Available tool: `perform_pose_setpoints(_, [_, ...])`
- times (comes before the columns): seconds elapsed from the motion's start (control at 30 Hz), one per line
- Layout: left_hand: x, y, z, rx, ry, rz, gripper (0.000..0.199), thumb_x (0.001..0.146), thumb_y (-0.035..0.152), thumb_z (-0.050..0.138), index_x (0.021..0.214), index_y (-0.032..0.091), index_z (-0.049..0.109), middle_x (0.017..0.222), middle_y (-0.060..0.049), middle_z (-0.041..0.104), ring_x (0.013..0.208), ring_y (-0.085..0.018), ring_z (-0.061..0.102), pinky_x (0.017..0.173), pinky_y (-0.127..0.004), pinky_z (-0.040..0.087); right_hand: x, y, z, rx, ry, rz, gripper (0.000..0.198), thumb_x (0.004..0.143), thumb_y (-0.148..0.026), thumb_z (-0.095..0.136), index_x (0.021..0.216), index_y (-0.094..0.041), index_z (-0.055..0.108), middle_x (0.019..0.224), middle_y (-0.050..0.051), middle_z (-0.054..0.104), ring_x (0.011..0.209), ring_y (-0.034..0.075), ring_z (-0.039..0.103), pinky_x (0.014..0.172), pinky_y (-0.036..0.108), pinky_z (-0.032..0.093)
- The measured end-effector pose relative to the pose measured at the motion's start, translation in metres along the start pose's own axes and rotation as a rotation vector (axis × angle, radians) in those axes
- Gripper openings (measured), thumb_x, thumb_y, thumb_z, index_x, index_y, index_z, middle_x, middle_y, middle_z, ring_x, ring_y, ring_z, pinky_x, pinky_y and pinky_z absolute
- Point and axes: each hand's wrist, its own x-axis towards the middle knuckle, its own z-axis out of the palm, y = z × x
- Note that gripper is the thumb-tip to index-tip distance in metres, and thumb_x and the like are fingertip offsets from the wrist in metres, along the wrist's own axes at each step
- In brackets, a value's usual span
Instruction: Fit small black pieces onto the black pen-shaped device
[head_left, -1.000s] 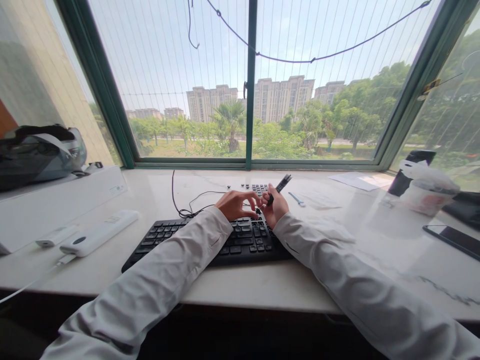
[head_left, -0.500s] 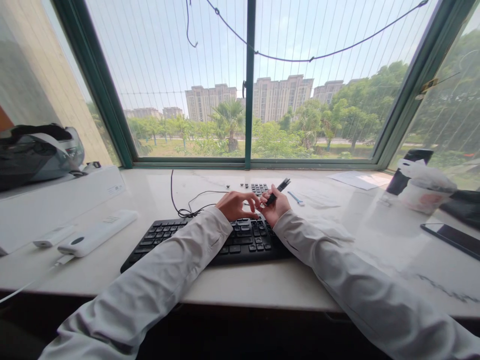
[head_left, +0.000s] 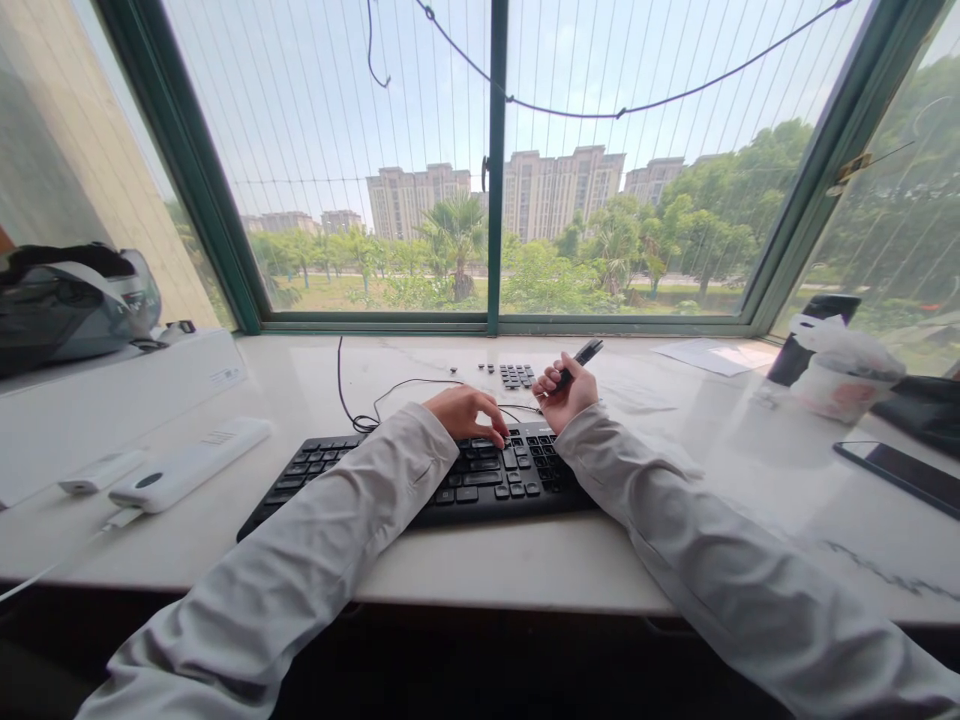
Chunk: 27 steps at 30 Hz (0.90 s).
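Note:
A black keyboard (head_left: 480,492) lies in front of me. Many keycaps are off at its right-hand part, where the sockets show. My left hand (head_left: 469,412) rests over it with thumb and fingers brought together at a key near the upper right; what they pinch is too small to make out. Just right of that, my right hand (head_left: 570,396) is raised over the keyboard's far right edge. Its fingers are wrapped around a slim black tool with a forked tip (head_left: 587,352), which points up and to the right. Removed keycaps (head_left: 517,376) lie grouped behind the keyboard.
Loose small keycaps (head_left: 486,368) and a black cable (head_left: 367,420) lie behind the keyboard. At left are a white power bank (head_left: 195,465) and a white box (head_left: 112,410). A phone (head_left: 900,475) and a bagged cup (head_left: 847,375) stand at right, before the window.
My hands have moved apart. The left has come down onto the keys, and the right has shifted up and right with the black tool, now covering the blue stick.

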Motion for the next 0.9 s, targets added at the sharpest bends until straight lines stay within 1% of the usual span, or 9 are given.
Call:
perform_pose_setpoints(0.17, [0.000, 0.000, 0.003, -0.074, -0.036, -0.010, 0.024, 0.069, 0.041, 0.074, 0.085, 0.023, 0.076, 0.081, 0.000, 0.072, 0.064, -0.008, 0.058, 0.060, -0.016, 0.040, 0.000, -0.003, 0.001, -0.025, 0.012, 0.025, 0.026, 0.085, -0.023, 0.047, 0.063, -0.019, 0.034, 0.049, -0.008, 0.030, 0.040, 0.005, 0.028, 0.041, 0.019, 0.030])
perform_pose_setpoints(0.3, [0.000, 0.002, 0.003, -0.046, -0.008, 0.010, 0.019, 0.072, 0.038, 0.072, 0.083, 0.023, 0.076, 0.080, 0.000, 0.073, 0.062, -0.008, 0.060, 0.059, -0.016, 0.041, 0.002, -0.006, 0.001, -0.151, 0.005, 0.037, 0.026, 0.083, -0.021, 0.051, 0.063, -0.019, 0.035, 0.049, -0.008, 0.030, 0.039, 0.004, 0.027, 0.039, 0.018, 0.027])
perform_pose_setpoints(0.4, [0.000, 0.006, 0.002, 0.012, 0.118, 0.073, 0.018, 0.076, 0.037, 0.069, 0.083, 0.022, 0.076, 0.077, -0.001, 0.073, 0.062, -0.008, 0.062, 0.061, -0.016, 0.043, 0.007, -0.007, -0.003, -0.352, -0.065, 0.066, 0.030, 0.080, -0.028, 0.058, 0.062, -0.019, 0.036, 0.049, -0.008, 0.032, 0.038, 0.004, 0.026, 0.037, 0.018, 0.023])
perform_pose_setpoints(0.53, [-0.001, 0.009, -0.003, 0.168, 0.512, 0.088, 0.020, 0.079, 0.041, 0.066, 0.082, 0.023, 0.075, 0.074, 0.000, 0.073, 0.062, -0.009, 0.065, 0.062, -0.017, 0.045, 0.011, -0.006, -0.010, -0.728, -0.234, 0.084, 0.036, 0.069, -0.046, 0.072, 0.070, -0.016, 0.052, 0.053, -0.006, 0.043, 0.035, 0.002, 0.023, 0.034, 0.021, 0.014])
perform_pose_setpoints(0.6, [-0.002, 0.010, -0.005, 0.266, 0.651, 0.066, 0.022, 0.079, 0.043, 0.065, 0.079, 0.024, 0.075, 0.070, 0.001, 0.073, 0.060, -0.009, 0.065, 0.059, -0.018, 0.043, 0.010, -0.004, -0.012, -0.868, -0.324, 0.057, 0.042, 0.065, -0.052, 0.073, 0.080, -0.014, 0.061, 0.058, -0.003, 0.050, 0.035, 0.001, 0.025, 0.034, 0.022, 0.014])
perform_pose_setpoints(0.67, [-0.004, 0.011, -0.006, 0.346, 0.691, 0.038, 0.022, 0.080, 0.044, 0.064, 0.078, 0.025, 0.075, 0.067, 0.001, 0.072, 0.058, -0.009, 0.065, 0.055, -0.018, 0.041, 0.007, -0.002, -0.012, -0.963, -0.395, 0.026, 0.047, 0.065, -0.056, 0.070, 0.084, -0.013, 0.065, 0.058, -0.002, 0.053, 0.036, 0.002, 0.025, 0.035, 0.022, 0.015])
perform_pose_setpoints(0.73, [-0.005, 0.013, -0.006, 0.389, 0.679, -0.003, 0.023, 0.082, 0.045, 0.062, 0.078, 0.026, 0.075, 0.067, 0.002, 0.072, 0.057, -0.009, 0.064, 0.054, -0.019, 0.040, 0.005, -0.001, -0.012, -1.013, -0.436, -0.004, 0.048, 0.066, -0.057, 0.069, 0.086, -0.013, 0.067, 0.057, -0.002, 0.055, 0.038, 0.003, 0.026, 0.036, 0.023, 0.016])
perform_pose_setpoints(0.83, [-0.006, 0.015, -0.006, 0.389, 0.665, -0.068, 0.026, 0.082, 0.048, 0.061, 0.080, 0.026, 0.074, 0.071, 0.002, 0.073, 0.060, -0.010, 0.065, 0.056, -0.019, 0.041, 0.003, -0.003, -0.011, -1.048, -0.461, -0.059, 0.049, 0.067, -0.054, 0.069, 0.095, -0.014, 0.069, 0.065, 0.000, 0.060, 0.041, 0.003, 0.028, 0.038, 0.023, 0.020])
perform_pose_setpoints(0.9, [-0.006, 0.016, -0.006, 0.359, 0.670, -0.099, 0.028, 0.082, 0.050, 0.060, 0.089, 0.026, 0.073, 0.075, 0.003, 0.074, 0.062, -0.010, 0.066, 0.059, -0.019, 0.043, 0.002, -0.005, -0.010, -1.097, -0.457, -0.088, 0.048, 0.067, -0.054, 0.068, 0.095, -0.014, 0.070, 0.060, -0.001, 0.058, 0.041, 0.004, 0.029, 0.040, 0.024, 0.022])
